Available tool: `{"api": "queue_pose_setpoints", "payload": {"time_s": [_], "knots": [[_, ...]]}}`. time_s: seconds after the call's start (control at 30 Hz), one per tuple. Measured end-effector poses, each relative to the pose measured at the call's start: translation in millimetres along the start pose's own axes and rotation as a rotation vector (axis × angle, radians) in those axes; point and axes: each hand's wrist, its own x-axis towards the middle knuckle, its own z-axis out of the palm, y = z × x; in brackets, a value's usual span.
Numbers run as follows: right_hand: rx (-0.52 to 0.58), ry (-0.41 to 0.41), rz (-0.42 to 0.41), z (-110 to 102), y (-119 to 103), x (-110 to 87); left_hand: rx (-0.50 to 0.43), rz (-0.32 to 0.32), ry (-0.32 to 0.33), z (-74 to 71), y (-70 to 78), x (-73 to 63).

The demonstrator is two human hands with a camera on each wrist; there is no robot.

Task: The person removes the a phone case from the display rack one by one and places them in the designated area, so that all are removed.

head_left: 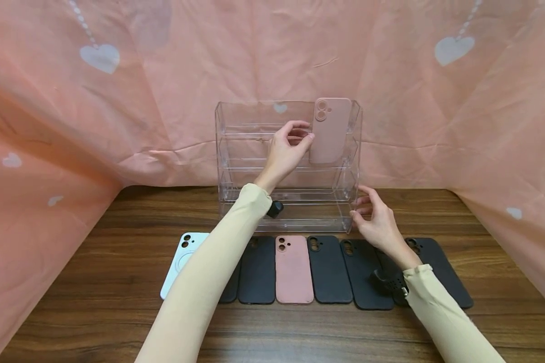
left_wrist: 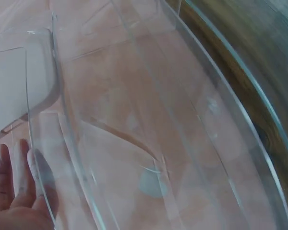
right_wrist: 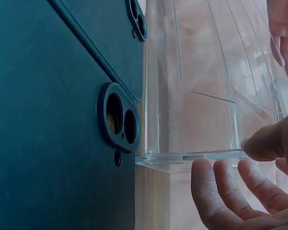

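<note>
A pink phone case (head_left: 331, 133) stands upright at the top right of a clear acrylic tiered rack (head_left: 290, 225). My left hand (head_left: 290, 146) is at the case's left edge, thumb and fingers apart; in the left wrist view its fingers (left_wrist: 23, 177) look loosely extended, seen through clear acrylic. Low on the rack's right side, my right hand (head_left: 378, 222) pinches the edge of the clear side panel. The right wrist view shows the thumb (right_wrist: 266, 141) on one side of that panel and the fingertips on the other.
Before the rack, a row of phone cases lies on the wooden table (head_left: 86, 282): a pale blue one (head_left: 174, 272), a pink one (head_left: 294, 272) and several black ones (head_left: 330, 272). My forearms cross over parts of the row. A pink curtain (head_left: 172, 101) with hearts surrounds the table.
</note>
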Motion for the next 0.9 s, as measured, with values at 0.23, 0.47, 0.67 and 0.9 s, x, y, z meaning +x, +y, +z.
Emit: {"api": "queue_pose_setpoints", "payload": {"time_s": [0.23,0.47,0.67,0.9], "knots": [[-0.001,0.005,-0.004,-1,0,-0.6,0.102,-0.003,0.077,9.8,2.2,3.2],[0.006,0.010,-0.007,-1,1,-0.4,0.137,0.022,0.118,15.1,3.2,4.7],[0.008,0.015,-0.015,0,2,0.1,0.153,0.009,0.110,17.7,3.4,4.1],[-0.008,0.020,-0.014,3,1,1.6,0.069,0.051,0.101,16.8,0.3,4.8]]}}
